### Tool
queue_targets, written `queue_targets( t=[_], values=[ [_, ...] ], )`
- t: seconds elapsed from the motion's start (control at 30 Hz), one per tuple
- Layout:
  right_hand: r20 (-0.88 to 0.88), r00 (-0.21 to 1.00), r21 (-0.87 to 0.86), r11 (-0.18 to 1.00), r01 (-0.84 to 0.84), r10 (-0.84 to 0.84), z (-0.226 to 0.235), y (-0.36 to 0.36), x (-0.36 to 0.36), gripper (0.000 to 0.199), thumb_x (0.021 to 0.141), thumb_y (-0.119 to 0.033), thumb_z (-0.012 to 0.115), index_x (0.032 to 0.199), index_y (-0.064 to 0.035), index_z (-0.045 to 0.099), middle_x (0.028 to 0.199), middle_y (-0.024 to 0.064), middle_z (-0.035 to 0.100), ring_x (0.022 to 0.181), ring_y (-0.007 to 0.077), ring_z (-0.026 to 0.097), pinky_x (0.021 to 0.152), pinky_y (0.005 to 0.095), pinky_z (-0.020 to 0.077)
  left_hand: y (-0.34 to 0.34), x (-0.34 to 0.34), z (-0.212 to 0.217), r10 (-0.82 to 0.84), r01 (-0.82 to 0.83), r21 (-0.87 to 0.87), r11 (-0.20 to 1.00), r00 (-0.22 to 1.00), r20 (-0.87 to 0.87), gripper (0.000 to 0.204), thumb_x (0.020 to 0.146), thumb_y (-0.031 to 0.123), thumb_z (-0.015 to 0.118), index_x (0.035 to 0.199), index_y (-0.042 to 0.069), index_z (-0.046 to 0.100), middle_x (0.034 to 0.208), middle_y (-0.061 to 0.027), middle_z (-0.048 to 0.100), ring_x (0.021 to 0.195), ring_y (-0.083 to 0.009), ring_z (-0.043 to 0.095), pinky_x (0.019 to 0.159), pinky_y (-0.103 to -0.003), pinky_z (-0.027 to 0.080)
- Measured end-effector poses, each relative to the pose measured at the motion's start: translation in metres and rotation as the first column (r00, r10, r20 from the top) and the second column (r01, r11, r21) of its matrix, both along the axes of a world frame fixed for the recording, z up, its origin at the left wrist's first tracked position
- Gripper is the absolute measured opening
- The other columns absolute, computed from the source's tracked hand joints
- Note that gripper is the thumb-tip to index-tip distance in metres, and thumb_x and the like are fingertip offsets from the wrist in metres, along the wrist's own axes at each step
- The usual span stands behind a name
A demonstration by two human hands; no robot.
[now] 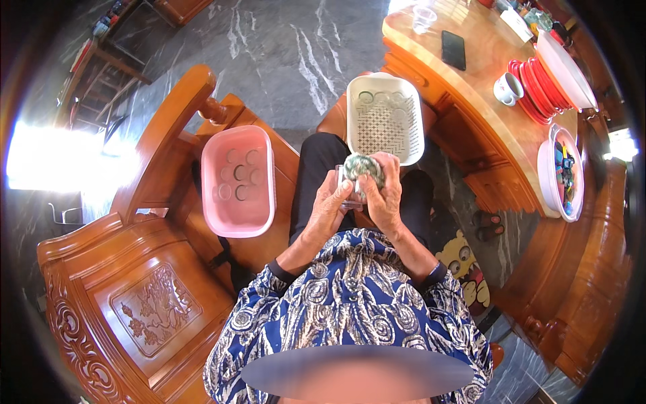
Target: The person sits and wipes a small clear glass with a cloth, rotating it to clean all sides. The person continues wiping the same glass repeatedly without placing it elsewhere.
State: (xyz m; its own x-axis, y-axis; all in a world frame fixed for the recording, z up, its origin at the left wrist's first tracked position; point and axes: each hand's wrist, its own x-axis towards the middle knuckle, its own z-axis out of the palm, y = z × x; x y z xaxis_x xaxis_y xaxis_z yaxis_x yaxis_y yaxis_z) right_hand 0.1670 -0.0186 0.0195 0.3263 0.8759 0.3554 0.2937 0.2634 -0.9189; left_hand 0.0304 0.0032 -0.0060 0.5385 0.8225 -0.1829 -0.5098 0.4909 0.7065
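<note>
My left hand (328, 207) is closed round a clear cup (340, 176) above my lap. The fingers hide much of the cup, so I cannot tell its full shape. My right hand (386, 200) grips a green-and-white scrubbing pad (361, 165) and holds it against the cup. To the left stands a pink basin (210, 209) with several round clear cups (238, 173) at its bottom. Just beyond my hands is a white perforated basket (418, 128), with several clear cups (381, 98) toward its far end.
A curved wooden table (431, 27) on the right bears a phone (453, 50), a white mug (508, 89), stacked red rings (535, 87) and a pink-white tub (550, 182). A carved wooden chair (128, 269) stands at left. Slippers (488, 225) lie on the marbled floor.
</note>
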Motion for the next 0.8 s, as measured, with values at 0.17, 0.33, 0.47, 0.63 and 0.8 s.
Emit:
queue_targets(
  t=[0.17, 0.33, 0.47, 0.63, 0.8],
  values=[
    [-0.208, 0.978, 0.004, 1.0, -0.028, 0.028, -0.01, 0.01, 0.003, 0.024, 0.087, -0.006, 0.06, 0.109, -0.0018, 0.053, 0.108, 0.0104, 0.05, 0.096, 0.0199, 0.051, 0.086, 0.0318, 0.0437, 0.003, 0.004, 0.0, -0.041, 0.031, -0.251, 0.967, 0.999, -0.032, 0.04, 0.096, 0.043, 0.05, 0.11, 0.006, 0.057, 0.091, -0.0036, 0.062, 0.077, -0.0119, 0.06, 0.071, -0.028, 0.053],
    [0.136, 0.991, 0.098, 0.995, -0.004, -0.009, -0.006, 0.005, 0.003, 0.028, 0.081, -0.004, 0.065, 0.106, -0.002, 0.054, 0.102, 0.0139, 0.053, 0.095, 0.0274, 0.052, 0.084, 0.0353, 0.0432, 0.003, 0.004, -0.001, 0.013, -0.006, -0.203, 0.979, 0.999, 0.035, 0.043, 0.097, 0.045, 0.049, 0.109, 0.006, 0.058, 0.096, -0.0025, 0.063, 0.086, -0.0118, 0.06, 0.076, -0.03, 0.052],
    [0.181, 0.981, 0.092, 0.992, -0.087, 0.069, 0.001, -0.008, -0.008, 0.028, 0.079, -0.008, 0.068, 0.103, -0.0033, 0.055, 0.098, 0.0143, 0.053, 0.092, 0.0297, 0.051, 0.083, 0.038, 0.0431, 0.004, 0.005, 0.008, 0.16, -0.138, -0.176, 0.975, 0.98, 0.119, 0.039, 0.097, 0.04, 0.051, 0.114, 0.005, 0.055, 0.103, -0.0031, 0.062, 0.092, -0.0132, 0.06, 0.081, -0.03, 0.05],
    [0.23, 0.955, 0.111, 0.969, -0.219, 0.189, 0.006, -0.022, -0.016, 0.034, 0.072, -0.007, 0.073, 0.101, -0.0052, 0.056, 0.097, 0.0133, 0.053, 0.093, 0.0301, 0.053, 0.08, 0.038, 0.0454, 0.012, -0.005, -0.008, 0.166, -0.163, -0.241, 0.957, 0.986, -0.009, 0.043, 0.096, 0.04, 0.053, 0.116, 0.003, 0.052, 0.099, -0.0079, 0.061, 0.09, -0.0169, 0.06, 0.082, -0.032, 0.05],
    [0.235, 0.96, 0.096, 0.979, -0.181, 0.154, 0.009, -0.021, -0.015, 0.036, 0.069, -0.01, 0.076, 0.096, -0.007, 0.052, 0.095, 0.0122, 0.053, 0.091, 0.0295, 0.054, 0.078, 0.0374, 0.0465, 0.008, -0.004, 0.003, 0.18, -0.185, -0.168, 0.968, 0.983, -0.044, 0.046, 0.096, 0.044, 0.05, 0.116, 0.003, 0.051, 0.097, -0.0098, 0.059, 0.088, -0.0185, 0.06, 0.08, -0.032, 0.05]
  ],
)
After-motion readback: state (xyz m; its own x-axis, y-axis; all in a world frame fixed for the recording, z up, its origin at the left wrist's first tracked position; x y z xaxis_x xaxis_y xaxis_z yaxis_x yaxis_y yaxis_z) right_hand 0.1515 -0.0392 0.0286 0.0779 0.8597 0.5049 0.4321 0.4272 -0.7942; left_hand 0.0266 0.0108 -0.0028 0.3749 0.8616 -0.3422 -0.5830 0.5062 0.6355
